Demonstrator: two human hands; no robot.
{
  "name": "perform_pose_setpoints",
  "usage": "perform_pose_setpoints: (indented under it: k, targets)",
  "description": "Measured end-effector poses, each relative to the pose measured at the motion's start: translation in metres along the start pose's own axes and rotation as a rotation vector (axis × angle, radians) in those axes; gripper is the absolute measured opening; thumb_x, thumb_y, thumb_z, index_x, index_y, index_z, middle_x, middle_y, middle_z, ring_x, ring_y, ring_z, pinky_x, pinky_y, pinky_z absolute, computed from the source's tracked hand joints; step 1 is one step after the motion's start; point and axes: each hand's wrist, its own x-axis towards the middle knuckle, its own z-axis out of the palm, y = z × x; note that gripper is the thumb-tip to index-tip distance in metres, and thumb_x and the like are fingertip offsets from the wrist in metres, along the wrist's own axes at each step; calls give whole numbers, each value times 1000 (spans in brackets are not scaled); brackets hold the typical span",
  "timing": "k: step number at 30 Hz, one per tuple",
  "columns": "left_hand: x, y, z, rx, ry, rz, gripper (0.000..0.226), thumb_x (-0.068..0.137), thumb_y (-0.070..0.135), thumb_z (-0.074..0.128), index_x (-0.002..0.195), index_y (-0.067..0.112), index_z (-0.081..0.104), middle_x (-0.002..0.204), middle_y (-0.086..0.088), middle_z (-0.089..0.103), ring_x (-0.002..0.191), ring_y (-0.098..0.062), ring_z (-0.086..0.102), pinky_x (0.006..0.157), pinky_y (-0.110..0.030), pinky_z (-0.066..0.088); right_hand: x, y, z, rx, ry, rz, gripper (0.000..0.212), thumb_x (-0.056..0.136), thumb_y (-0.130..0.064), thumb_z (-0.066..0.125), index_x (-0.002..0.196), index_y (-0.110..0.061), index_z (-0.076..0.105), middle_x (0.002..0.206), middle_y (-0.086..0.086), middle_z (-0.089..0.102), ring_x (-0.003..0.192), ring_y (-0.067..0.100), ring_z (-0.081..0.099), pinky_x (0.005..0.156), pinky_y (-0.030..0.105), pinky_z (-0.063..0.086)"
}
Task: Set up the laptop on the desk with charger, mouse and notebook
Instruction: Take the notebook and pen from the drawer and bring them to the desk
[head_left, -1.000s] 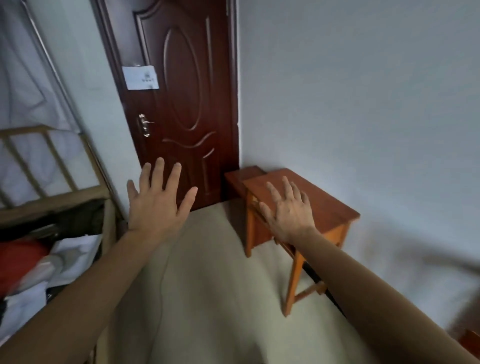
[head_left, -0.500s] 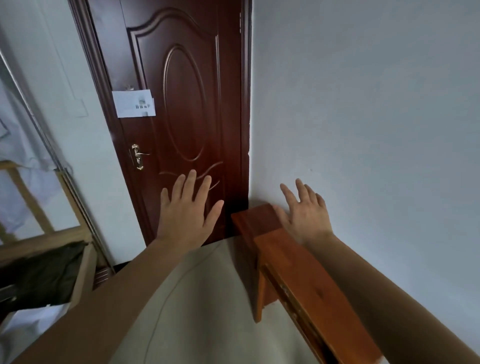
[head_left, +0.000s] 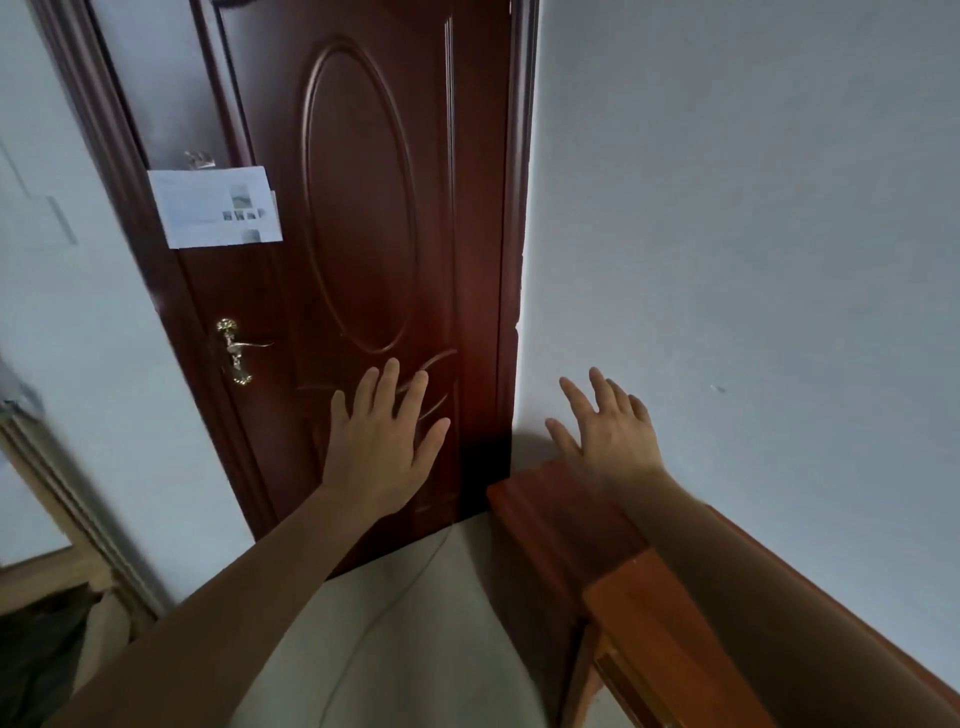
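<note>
A small reddish-brown wooden desk (head_left: 660, 618) stands against the grey wall at the lower right, its top bare where it shows. My left hand (head_left: 382, 447) is held out flat in front of the dark door, fingers spread, holding nothing. My right hand (head_left: 610, 434) is stretched out above the desk's far end, fingers spread and empty, close to the wall. My right forearm covers part of the desk top. No laptop, charger, mouse or notebook is in view.
A dark red door (head_left: 363, 260) with a brass handle (head_left: 236, 351) and a white paper sheet (head_left: 215, 208) fills the middle. A second low wooden piece (head_left: 540, 499) sits beyond the desk. A thin cable (head_left: 395, 608) runs over the beige floor. A bed frame (head_left: 57, 514) is at left.
The view has tilted up and moved closer to the door and wall. Both hands stay spread and empty; the right one has passed from over the desk top to its far end.
</note>
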Motion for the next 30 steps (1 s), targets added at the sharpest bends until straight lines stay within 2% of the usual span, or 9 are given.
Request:
perform_pose_setpoints:
  k: [5,12,17,21,24,30]
  targets:
    - [114,-22,49,-21,-27,123,68,99,60,21,153,19,32,159,-17,31,144,-36,31,109,-64,33,77,2,23,-10,-11,94,66,101,-61,23,159,-30,15,166,13,14,152,31,19,123,48,17]
    - [245,-2,133,-41,-39,267,68,97,58,27,150,17,40,155,-19,38,140,-37,38,106,-63,36,177,40,79,-28,-9,243,66,101,-59,29,158,-27,21,164,15,20,149,32,25,121,47,21]
    - [334,21,191,-65,-106,306,68,98,58,26,154,18,31,159,-19,30,144,-37,30,110,-62,33,236,74,119,-36,-42,320,66,101,-58,30,158,-25,23,163,16,24,147,32,29,119,47,23]
    - [398,35,229,-60,-134,377,68,97,58,29,153,18,31,158,-19,32,142,-37,33,107,-62,36,282,97,138,-52,-83,402,64,102,-57,29,155,-23,31,155,13,40,141,30,38,113,44,30]
    - [425,40,257,-103,-169,375,71,97,59,27,154,17,28,158,-20,32,142,-37,33,105,-61,37,294,103,151,-33,-135,484,60,102,-57,31,150,-22,38,147,10,49,137,28,43,109,42,34]
    - [477,69,329,-187,-262,545,72,98,61,21,156,18,21,161,-17,23,145,-33,26,108,-57,34,292,120,183,-28,-175,708,56,102,-55,34,146,-23,44,139,6,57,127,27,52,98,40,43]
